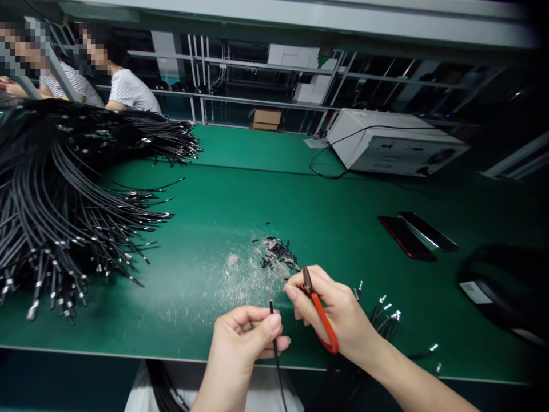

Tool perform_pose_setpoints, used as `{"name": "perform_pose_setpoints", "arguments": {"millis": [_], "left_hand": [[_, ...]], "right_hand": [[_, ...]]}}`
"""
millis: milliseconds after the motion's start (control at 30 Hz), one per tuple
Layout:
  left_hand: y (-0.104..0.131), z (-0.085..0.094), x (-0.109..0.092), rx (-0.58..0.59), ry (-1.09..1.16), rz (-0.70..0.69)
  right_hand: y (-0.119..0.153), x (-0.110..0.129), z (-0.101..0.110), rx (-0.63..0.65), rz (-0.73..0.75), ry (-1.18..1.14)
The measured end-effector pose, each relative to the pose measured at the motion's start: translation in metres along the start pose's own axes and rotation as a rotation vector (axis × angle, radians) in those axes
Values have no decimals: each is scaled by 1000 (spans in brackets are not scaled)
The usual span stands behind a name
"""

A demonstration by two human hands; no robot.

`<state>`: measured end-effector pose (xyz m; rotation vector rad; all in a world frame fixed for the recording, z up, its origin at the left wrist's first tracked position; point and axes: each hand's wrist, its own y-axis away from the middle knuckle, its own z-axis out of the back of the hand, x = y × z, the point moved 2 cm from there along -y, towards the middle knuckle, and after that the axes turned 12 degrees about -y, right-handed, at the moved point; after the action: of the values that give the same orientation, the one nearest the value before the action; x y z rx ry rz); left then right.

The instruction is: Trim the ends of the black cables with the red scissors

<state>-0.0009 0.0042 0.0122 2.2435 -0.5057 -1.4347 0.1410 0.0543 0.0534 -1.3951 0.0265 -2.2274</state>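
My left hand (249,337) pinches a thin black cable (275,349) near its upper end, which points up from between thumb and fingers. The cable hangs down past the table's front edge. Just to the right, my right hand (338,309) holds cutters with red handles (325,323), their dark jaws pointing up and left, apart from the cable. Beyond both hands lie short black cut pieces (279,253) and a scatter of fine pale strands (244,277) on the green table (206,212).
A large heap of black cables (64,189) covers the left side. More cable ends (388,315) lie beside my right forearm. Two phones (407,237), a black object with a white label (476,293) and a white machine (394,143) stand right. Two people sit back left.
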Motion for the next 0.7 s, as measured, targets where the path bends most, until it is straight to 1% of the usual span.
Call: {"name": "perform_pose_setpoints", "arguments": {"millis": [67, 100, 167, 233, 333, 400, 600, 700], "left_hand": [[-1, -1, 1, 7, -11, -2], [-1, -2, 1, 6, -17, -7], [-1, -2, 2, -3, -23, -19], [-1, -3, 2, -18, -21, -21], [-1, -2, 2, -38, -9, -21], [-1, -1, 1, -43, -9, -20], [-3, -1, 0, -58, -19, -22], [-5, 0, 1, -70, -16, -30]], "right_hand": [[4, -1, -3, 63, -266, -168], [5, 0, -4, 96, -359, -254], [4, 1, -8, 141, -475, -380], [2, 2, -10, 163, -535, -448], [-1, 1, -11, 189, -585, -492], [-3, 2, -10, 192, -594, -496], [-4, 9, -8, 226, -559, -436], [-5, 13, -9, 214, -517, -337]]}}
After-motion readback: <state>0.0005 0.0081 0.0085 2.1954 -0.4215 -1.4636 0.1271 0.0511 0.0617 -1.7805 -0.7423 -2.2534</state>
